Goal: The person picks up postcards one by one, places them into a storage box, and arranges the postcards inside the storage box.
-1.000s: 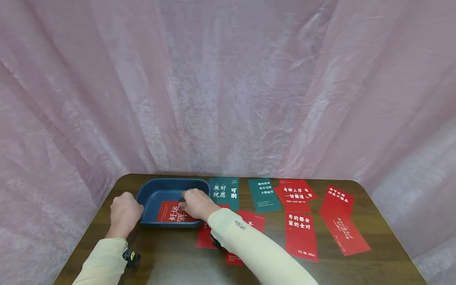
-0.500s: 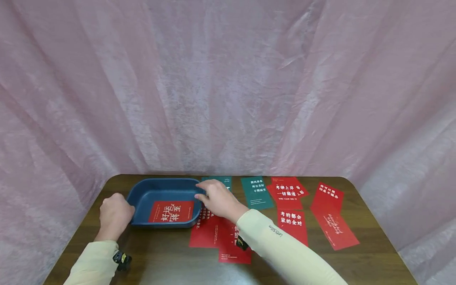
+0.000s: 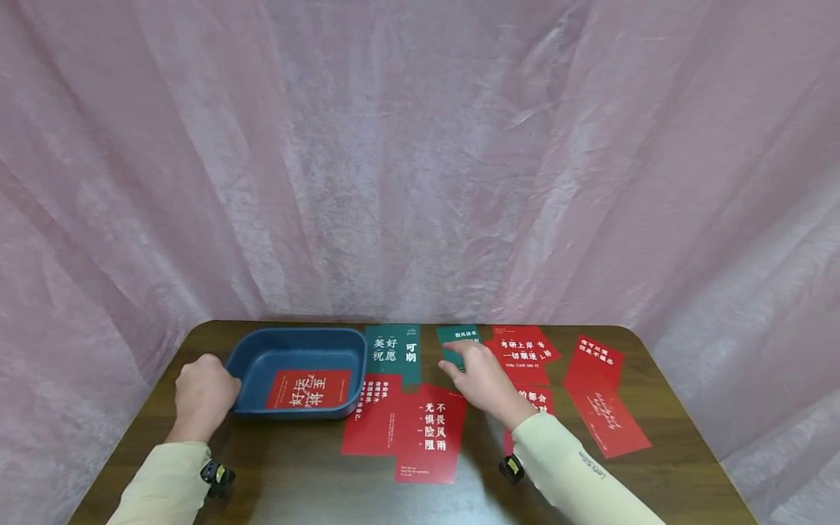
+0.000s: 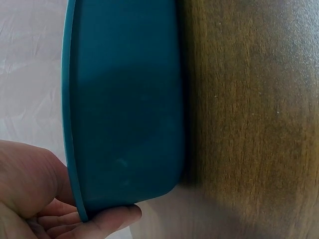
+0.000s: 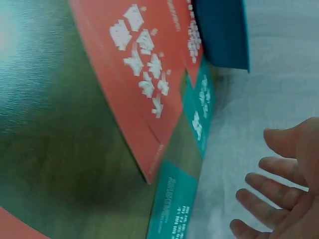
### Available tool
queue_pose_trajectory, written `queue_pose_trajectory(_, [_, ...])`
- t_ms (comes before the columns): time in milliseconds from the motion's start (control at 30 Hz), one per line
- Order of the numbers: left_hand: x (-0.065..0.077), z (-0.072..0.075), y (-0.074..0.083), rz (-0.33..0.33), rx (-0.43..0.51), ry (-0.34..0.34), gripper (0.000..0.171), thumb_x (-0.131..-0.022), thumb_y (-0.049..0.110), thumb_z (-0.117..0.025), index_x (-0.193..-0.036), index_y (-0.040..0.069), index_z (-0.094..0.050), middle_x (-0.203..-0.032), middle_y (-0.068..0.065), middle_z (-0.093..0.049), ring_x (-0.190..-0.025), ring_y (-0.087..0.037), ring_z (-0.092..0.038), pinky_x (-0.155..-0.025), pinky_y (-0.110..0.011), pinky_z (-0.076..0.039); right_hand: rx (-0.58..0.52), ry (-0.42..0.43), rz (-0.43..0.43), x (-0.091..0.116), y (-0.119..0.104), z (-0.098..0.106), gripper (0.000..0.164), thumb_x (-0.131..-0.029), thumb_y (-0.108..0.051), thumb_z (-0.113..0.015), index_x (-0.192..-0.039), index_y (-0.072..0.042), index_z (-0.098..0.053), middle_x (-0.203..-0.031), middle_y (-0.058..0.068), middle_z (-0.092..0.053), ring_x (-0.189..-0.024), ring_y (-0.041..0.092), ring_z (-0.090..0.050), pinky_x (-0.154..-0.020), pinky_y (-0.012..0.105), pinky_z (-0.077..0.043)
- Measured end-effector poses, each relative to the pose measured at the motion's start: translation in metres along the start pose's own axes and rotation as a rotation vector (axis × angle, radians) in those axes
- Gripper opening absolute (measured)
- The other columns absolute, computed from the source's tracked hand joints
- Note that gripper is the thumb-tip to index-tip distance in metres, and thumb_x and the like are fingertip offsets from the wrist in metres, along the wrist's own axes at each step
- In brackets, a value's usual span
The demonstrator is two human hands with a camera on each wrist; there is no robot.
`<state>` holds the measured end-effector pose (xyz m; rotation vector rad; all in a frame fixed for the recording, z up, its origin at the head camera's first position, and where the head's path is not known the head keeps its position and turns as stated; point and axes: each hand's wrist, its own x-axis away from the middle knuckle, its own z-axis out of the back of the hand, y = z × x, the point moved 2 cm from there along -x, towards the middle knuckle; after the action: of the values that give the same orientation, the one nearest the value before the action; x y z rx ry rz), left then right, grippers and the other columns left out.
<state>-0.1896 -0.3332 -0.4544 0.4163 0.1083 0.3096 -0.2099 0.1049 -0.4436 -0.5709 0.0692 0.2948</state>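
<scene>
A blue plastic basin (image 3: 298, 413) stands at the left of the table with a red printed card (image 3: 310, 389) lying flat inside. My left hand (image 3: 206, 390) grips the basin's left end; in the left wrist view its fingers (image 4: 107, 221) curl under the rim. My right hand (image 3: 484, 380) is over the table near a green card (image 3: 453, 336), partly covering it, and holds nothing. The right wrist view shows that hand's fingers (image 5: 271, 190) spread and loosely bent. Between basin and right hand lie two red cards (image 3: 429, 437) (image 3: 372, 430) and overlapping green cards (image 3: 391, 355).
Further right are several more red cards, among them an overlapping group (image 3: 521, 357) at the back, one (image 3: 541, 399) partly behind my right wrist, and two (image 3: 607, 419) (image 3: 593, 361) near the right edge. A pink curtain (image 3: 420, 160) hangs behind the table (image 3: 328, 474).
My right hand has left the inside of the basin, its fingers opening, and moved right over the cards. The red card stays in the basin. My left hand keeps its grip.
</scene>
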Motion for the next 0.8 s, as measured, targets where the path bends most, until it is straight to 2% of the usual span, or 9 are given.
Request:
queue_pose_trajectory(167, [-0.003,0.003,0.000,-0.017,-0.010,0.015,0.023,-0.075,0.014,-0.056,-0.069,-0.008,-0.057,-0.060,-0.018,-0.052,-0.053,-0.032,-0.051,-0.046,-0.045,-0.045,0.065,-0.004,-0.001,0.002,-0.006,-0.017,0.047,-0.084,-0.034,-0.067,-0.122,-0.008,-0.058,-0.121,0.003,-0.056,-0.114,0.021,-0.049,-0.090,0.036,-0.041])
queue_pose_trajectory(233, [-0.004,0.003,0.001,-0.020,-0.015,0.018,0.022,-0.075,0.013,-0.056,-0.069,-0.008,-0.057,-0.060,-0.019,-0.052,-0.053,-0.034,-0.052,-0.045,-0.045,-0.044,0.109,0.003,-0.015,0.003,-0.013,-0.028,0.050,-0.082,-0.039,-0.067,-0.120,-0.006,-0.059,-0.115,0.006,-0.058,-0.106,0.022,-0.053,-0.083,0.036,-0.045])
queue_pose_trajectory(333, [-0.003,0.002,0.002,-0.023,-0.015,0.023,0.020,-0.073,0.012,-0.054,-0.068,-0.007,-0.057,-0.061,-0.020,-0.052,-0.053,-0.035,-0.052,-0.045,-0.046,-0.044,0.195,0.003,-0.059,0.005,-0.028,-0.045,0.058,-0.077,-0.052,-0.068,-0.109,-0.004,-0.061,-0.101,0.008,-0.057,-0.087,0.020,-0.055,-0.066,0.033,-0.049])
queue_pose_trajectory(467, [-0.002,0.000,0.002,-0.027,-0.016,0.032,0.018,-0.073,0.011,-0.053,-0.068,-0.006,-0.057,-0.060,-0.019,-0.052,-0.054,-0.035,-0.053,-0.045,-0.046,-0.044,0.321,-0.070,-0.138,0.004,-0.049,-0.068,0.078,-0.070,-0.070,-0.062,-0.107,-0.001,-0.055,-0.093,0.008,-0.048,-0.077,0.019,-0.050,-0.053,0.031,-0.045])
queue_pose_trajectory(633, [-0.001,0.001,0.002,-0.028,-0.023,0.031,0.018,-0.073,0.011,-0.054,-0.069,-0.006,-0.057,-0.062,-0.020,-0.053,-0.055,-0.036,-0.052,-0.047,-0.047,-0.045,0.426,-0.179,-0.253,0.002,-0.068,-0.098,0.099,-0.058,-0.082,-0.058,-0.115,-0.002,-0.045,-0.094,0.010,-0.045,-0.077,0.022,-0.048,-0.055,0.035,-0.048])
queue_pose_trajectory(800, [0.001,0.001,0.002,-0.009,-0.032,0.022,0.020,-0.074,0.012,-0.053,-0.071,-0.008,-0.057,-0.064,-0.022,-0.053,-0.056,-0.037,-0.053,-0.047,-0.047,-0.045,0.420,-0.217,-0.282,0.002,-0.071,-0.113,0.109,-0.049,-0.077,-0.068,-0.124,-0.003,-0.042,-0.101,0.012,-0.046,-0.086,0.025,-0.050,-0.061,0.039,-0.051])
